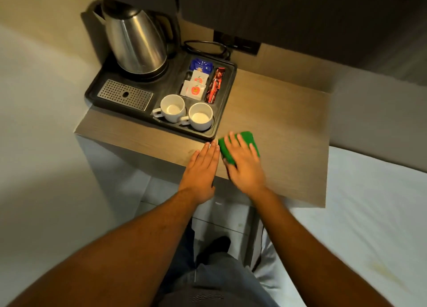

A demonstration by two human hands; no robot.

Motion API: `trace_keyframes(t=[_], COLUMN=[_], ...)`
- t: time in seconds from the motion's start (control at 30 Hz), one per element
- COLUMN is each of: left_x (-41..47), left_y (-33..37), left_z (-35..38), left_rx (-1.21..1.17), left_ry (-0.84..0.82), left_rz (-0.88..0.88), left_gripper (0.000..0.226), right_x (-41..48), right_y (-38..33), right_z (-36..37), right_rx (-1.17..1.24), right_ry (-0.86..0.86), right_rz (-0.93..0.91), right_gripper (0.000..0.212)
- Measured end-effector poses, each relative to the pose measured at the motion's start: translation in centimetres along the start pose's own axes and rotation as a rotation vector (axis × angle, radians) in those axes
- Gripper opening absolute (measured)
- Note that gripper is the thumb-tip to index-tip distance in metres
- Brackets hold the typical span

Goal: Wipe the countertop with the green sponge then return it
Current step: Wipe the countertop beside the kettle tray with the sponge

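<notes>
Fingers of the right hand lie spread and flat on top of the green sponge, pressing it down on the wooden bench; the sponge shows beyond the fingertips and on both sides of them, and the hand looks slightly blurred. Just beside those fingers, on their left, the left hand rests palm down on the bench with its fingers straight and held close together, gripping nothing. Its fingertips nearly touch the near corner of a black tray, and the sponge's left edge lies just beside that same corner.

Past the fingertips of both hands, on the tray, stand two white cups side by side, both empty. Farther beyond them is a compartment holding sachets and red sticks. To the left of the cups is a perforated metal drip plate, and behind it a steel kettle on its base. A black cord loops behind the tray. To the right of the right hand, the bench meets a white bed.
</notes>
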State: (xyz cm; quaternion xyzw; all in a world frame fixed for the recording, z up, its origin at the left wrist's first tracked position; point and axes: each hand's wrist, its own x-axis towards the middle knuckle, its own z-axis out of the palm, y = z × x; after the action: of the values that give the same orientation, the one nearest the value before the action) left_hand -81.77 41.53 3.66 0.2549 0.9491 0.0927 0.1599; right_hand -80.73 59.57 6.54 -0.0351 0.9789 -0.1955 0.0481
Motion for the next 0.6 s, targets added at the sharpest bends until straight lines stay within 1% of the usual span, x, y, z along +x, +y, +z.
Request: trace_keyframes(t=[0.07, 0.13, 0.2, 0.27, 0.33, 0.37, 0.4, 0.43, 0.47, 0.53, 0.6], left_x=[-0.2, -0.1, -0.1, -0.2, -0.3, -0.3, -0.1, -0.1, 0.0, 0.0, 0.0], left_y=[0.1, 0.0, 0.0, 0.0, 0.1, 0.1, 0.0, 0.1, 0.1, 0.1, 0.1], left_z=[0.0, -0.2, -0.5, -0.6, -0.4, -0.4, -0.6, -0.7, -0.8, -0.8, -1.0], left_rx=[-0.004, -0.014, -0.024, -0.028, -0.033, -0.019, -0.009, -0.008, -0.004, 0.010, 0.005], left_ry=[-0.006, -0.011, -0.018, -0.028, -0.044, -0.041, -0.048, -0.068, -0.080, -0.071, -0.072], left_rz=[-0.005, -0.008, 0.000, 0.011, 0.009, 0.004, 0.001, 0.000, -0.001, -0.005, -0.002], left_gripper=[0.126, 0.127, 0.129, 0.129, 0.129, 0.129, 0.130, 0.131, 0.132, 0.132, 0.129], right_x=[-4.1, -4.5, -2.2, 2.1, 6.8, 9.2, 11.4, 13.0, 14.3, 15.0, 13.5], right_y=[2.4, 6.0, 10.3, 14.2, 16.3, 16.4, 15.6, 14.1, 12.0, 6.8, 2.4], right_z=[0.1, -2.1, -5.2, -8.7, -11.0, -11.7, -11.9, -11.7, -11.1, -8.7, -5.9], right_rx=[-0.015, -0.004, 0.015, -0.003, 0.021, 0.027, 0.017, 0.000, -0.004, 0.021, 0.022], right_ry=[-0.045, -0.033, 0.050, 0.111, 0.138, 0.155, 0.153, 0.141, 0.123, 0.069, 0.022], right_rz=[-0.030, 0.036, 0.207, 0.421, 0.613, 0.659, 0.665, 0.634, 0.556, 0.337, 0.144], right_gripper=[0.080, 0.078, 0.069, 0.064, 0.063, 0.062, 0.061, 0.060, 0.059, 0.061, 0.067])
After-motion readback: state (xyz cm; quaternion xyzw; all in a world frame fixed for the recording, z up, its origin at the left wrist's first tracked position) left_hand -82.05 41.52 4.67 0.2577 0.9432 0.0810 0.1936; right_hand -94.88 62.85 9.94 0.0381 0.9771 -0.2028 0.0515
